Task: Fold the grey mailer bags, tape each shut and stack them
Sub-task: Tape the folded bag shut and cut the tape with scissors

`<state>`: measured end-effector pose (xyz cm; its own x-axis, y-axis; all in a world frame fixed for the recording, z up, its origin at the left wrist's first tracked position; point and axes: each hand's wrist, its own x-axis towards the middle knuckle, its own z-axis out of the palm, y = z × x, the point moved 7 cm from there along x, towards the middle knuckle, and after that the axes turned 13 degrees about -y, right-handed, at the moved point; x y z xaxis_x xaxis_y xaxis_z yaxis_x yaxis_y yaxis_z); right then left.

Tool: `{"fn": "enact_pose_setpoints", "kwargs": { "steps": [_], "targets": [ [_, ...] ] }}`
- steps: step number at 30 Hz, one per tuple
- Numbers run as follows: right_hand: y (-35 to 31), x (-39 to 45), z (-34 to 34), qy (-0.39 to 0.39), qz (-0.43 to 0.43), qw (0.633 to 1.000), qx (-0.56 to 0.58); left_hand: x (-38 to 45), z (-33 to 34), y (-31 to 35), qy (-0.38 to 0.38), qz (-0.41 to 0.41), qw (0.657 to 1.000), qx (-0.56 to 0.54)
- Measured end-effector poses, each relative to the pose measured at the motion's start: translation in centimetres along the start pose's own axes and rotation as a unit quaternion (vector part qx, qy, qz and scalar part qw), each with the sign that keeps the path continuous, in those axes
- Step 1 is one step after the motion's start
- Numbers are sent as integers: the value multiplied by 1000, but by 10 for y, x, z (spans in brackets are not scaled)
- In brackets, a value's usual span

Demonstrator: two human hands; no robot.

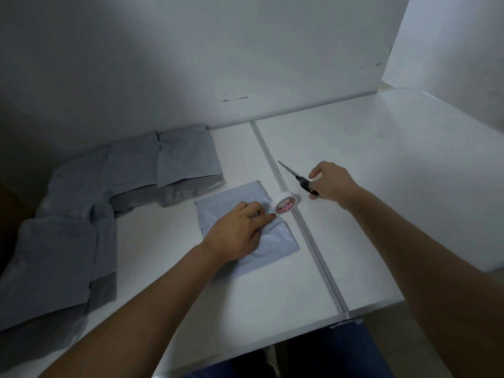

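Note:
A folded grey mailer bag (275,238) lies on the white table (381,165) near the centre seam. My left hand (237,230) presses flat on it, fingertips touching the white tape roll (286,203) that stands on edge at the bag's far right corner. My right hand (331,181) is just right of the roll, fingers closed around the black handles of the scissors (293,174), whose blades point up and left along the table. Unfolded grey mailer bags lie spread at the left (68,241) and at the back left (174,162).
White panels wall the table's far side and right end. A metal seam (311,230) runs diagonally between the two tabletop halves. The near table edge is close to my legs (341,353).

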<state>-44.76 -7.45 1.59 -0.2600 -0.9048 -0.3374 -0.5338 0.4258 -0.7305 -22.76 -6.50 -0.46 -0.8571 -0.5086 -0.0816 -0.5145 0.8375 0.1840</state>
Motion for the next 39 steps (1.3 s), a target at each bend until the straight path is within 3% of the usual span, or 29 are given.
{"fn": "enact_pose_setpoints", "kwargs": {
  "steps": [3, 6, 12, 14, 16, 18, 22, 26, 29, 34, 39],
  "targets": [
    [15, -10, 11, -70, -6, 965, 253, 0, 2, -1, -4, -13, 1000, 1],
    [9, -21, 27, -165, -60, 889, 423, 0, 2, -2, -7, -18, 1000, -2],
    [-2, -32, 38, -181, -50, 767, 613, 0, 1, -2, -1, -18, 1000, -4],
    [-5, -35, 38, -192, -66, 746, 635, 0, 1, -1, 3, -19, 1000, -3],
    [-8, -37, 38, -194, -89, 748, 628, -1, 0, -1, 9, -18, 1000, -4],
    [-6, -37, 36, -172, -106, 773, 601, -1, -1, -1, 13, -15, 1000, -4],
    [8, -33, 26, -48, -96, 900, 423, -1, 1, -2, 15, -13, 1000, -9],
    [6, -29, 35, -51, -89, 974, 201, 0, 3, -2, 10, -15, 1000, -2],
    [-4, -30, 40, -46, -130, 985, 104, 0, 2, -2, 11, -12, 1000, 1],
    [-16, -32, 45, -79, -156, 983, 62, -1, 0, 1, 19, -1, 1000, 3],
    [-25, -41, 47, -51, -206, 976, -46, -1, 2, 0, 33, 2, 999, 6]
  ]
}}
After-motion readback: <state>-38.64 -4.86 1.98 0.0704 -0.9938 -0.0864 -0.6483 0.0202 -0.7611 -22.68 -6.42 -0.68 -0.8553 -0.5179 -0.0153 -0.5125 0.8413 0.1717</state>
